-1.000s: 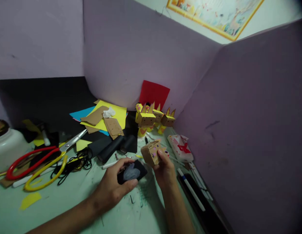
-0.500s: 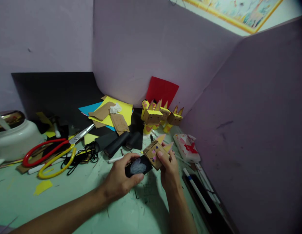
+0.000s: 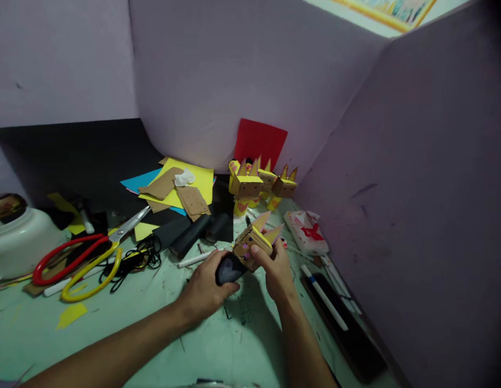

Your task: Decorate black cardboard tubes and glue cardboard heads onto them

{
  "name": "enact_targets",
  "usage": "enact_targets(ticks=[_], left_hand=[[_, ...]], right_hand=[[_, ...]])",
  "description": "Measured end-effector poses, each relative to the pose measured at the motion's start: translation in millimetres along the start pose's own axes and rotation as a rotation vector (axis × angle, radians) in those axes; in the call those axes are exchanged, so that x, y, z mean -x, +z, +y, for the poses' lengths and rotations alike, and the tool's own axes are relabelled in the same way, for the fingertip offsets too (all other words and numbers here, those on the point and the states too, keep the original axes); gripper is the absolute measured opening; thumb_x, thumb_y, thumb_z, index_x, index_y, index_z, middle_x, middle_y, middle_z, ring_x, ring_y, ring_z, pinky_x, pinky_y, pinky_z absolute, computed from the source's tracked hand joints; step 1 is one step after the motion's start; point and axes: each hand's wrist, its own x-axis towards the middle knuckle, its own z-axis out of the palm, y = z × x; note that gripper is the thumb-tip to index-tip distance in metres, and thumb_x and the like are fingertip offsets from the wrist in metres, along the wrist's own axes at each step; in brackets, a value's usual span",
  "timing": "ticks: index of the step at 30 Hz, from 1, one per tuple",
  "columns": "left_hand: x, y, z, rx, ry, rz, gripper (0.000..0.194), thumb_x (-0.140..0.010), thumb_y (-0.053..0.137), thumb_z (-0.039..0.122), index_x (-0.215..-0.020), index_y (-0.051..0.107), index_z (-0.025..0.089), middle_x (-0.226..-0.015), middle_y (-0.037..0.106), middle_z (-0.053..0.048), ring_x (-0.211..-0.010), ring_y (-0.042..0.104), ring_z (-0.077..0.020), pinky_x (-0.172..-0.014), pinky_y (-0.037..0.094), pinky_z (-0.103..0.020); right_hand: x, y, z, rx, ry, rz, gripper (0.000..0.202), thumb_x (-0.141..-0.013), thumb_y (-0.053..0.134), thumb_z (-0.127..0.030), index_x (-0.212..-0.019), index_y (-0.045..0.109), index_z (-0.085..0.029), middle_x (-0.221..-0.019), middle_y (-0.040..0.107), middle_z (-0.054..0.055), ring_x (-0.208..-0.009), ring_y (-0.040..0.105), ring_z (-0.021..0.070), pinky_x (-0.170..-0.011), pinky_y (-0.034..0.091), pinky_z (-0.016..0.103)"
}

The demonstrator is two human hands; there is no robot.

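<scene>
My left hand [image 3: 205, 288] is closed around a black paper tube [image 3: 229, 269] with a pale heart-like patch drawn on its side. In my right hand [image 3: 276, 269] is a small cardboard box head [image 3: 246, 249] with drawn dots and pink marks on its face and two pointed yellow-and-pink horns on top. My right thumb presses on the front of the head. The head's lower left edge meets the end of the tube; whether they are joined I cannot tell. Behind the hands stand several similar yellow-bodied cardboard figures [image 3: 249, 188].
Red-and-yellow-handled scissors [image 3: 112, 237] and a tangle of black cord [image 3: 143, 258] lie left. Black rolls [image 3: 189, 236] and paper and cardboard scraps [image 3: 193, 202] lie behind. At right are a tissue pack [image 3: 307, 231] and a white pen [image 3: 325, 299] on a dark phone-like slab [image 3: 359, 345].
The black tube has turned, so its pale patch faces more to the side. The cardboard head has tilted and shifted slightly up. The camera view has also moved.
</scene>
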Motion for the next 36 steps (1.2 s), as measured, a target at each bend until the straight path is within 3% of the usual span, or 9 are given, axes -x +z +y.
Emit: enact_targets(ticks=[5,12,16,25,31,36], left_hand=[[-2.1,3.2,-5.1,-0.044,-0.001,-0.054,0.051,-0.07,0.063,0.027,-0.117,0.046,0.019,-0.109,0.063,-0.01,-0.1,0.058,-0.0284,-0.086,0.043,-0.043],[-7.4,7.0,-5.9,0.147,0.014,0.02,0.057,-0.067,0.067,0.023,-0.118,0.042,0.019,-0.113,0.061,-0.008,-0.104,0.056,-0.0241,-0.091,0.042,-0.039],[-10.9,12.5,-11.5,0.157,0.048,-0.041,0.055,-0.069,0.062,0.017,-0.121,0.042,0.018,-0.116,0.061,-0.01,-0.107,0.055,-0.0235,-0.093,0.041,-0.039],[-10.8,14.1,-12.4,0.13,0.074,-0.046,0.047,-0.067,0.063,0.016,-0.112,0.049,0.015,-0.112,0.063,-0.011,-0.104,0.058,-0.0252,-0.092,0.043,-0.042],[-12.3,16.8,-11.7,0.213,0.084,-0.039,0.051,-0.065,0.063,0.016,-0.114,0.049,0.015,-0.116,0.062,-0.011,-0.109,0.057,-0.0253,-0.096,0.042,-0.04],[-10.7,7.7,-12.5,0.429,0.052,-0.093,0.056,-0.063,0.065,0.02,-0.116,0.049,0.013,-0.117,0.062,-0.012,-0.108,0.058,-0.0278,-0.095,0.043,-0.042]], right_hand=[[2.1,1.9,-2.6,0.039,-0.062,-0.057,0.054,-0.063,0.073,-0.033,-0.111,0.052,-0.021,-0.101,0.066,0.004,-0.092,0.063,0.0228,-0.08,0.05,0.034],[-3.5,7.9,-18.8,-0.095,-0.172,-0.078,0.063,-0.056,0.079,-0.031,-0.112,0.052,-0.024,-0.101,0.065,0.002,-0.094,0.062,0.0222,-0.081,0.05,0.033],[-5.2,6.3,-11.5,-0.022,-0.206,-0.102,0.065,-0.056,0.081,-0.031,-0.113,0.051,-0.023,-0.105,0.064,0.003,-0.097,0.062,0.0218,-0.085,0.049,0.034],[2.1,5.2,-9.6,-0.022,-0.259,-0.128,0.059,-0.058,0.079,-0.036,-0.11,0.055,-0.023,-0.104,0.064,0.003,-0.096,0.062,0.022,-0.084,0.05,0.033],[-0.4,7.9,-3.9,0.077,-0.301,-0.191,0.055,-0.061,0.078,-0.035,-0.111,0.058,-0.023,-0.106,0.065,0.003,-0.101,0.061,0.0233,-0.086,0.05,0.035],[4.7,12.0,-3.6,0.069,-0.261,-0.206,0.067,-0.06,0.078,-0.035,-0.122,0.054,-0.022,-0.113,0.063,0.004,-0.105,0.059,0.0246,-0.093,0.046,0.037]])
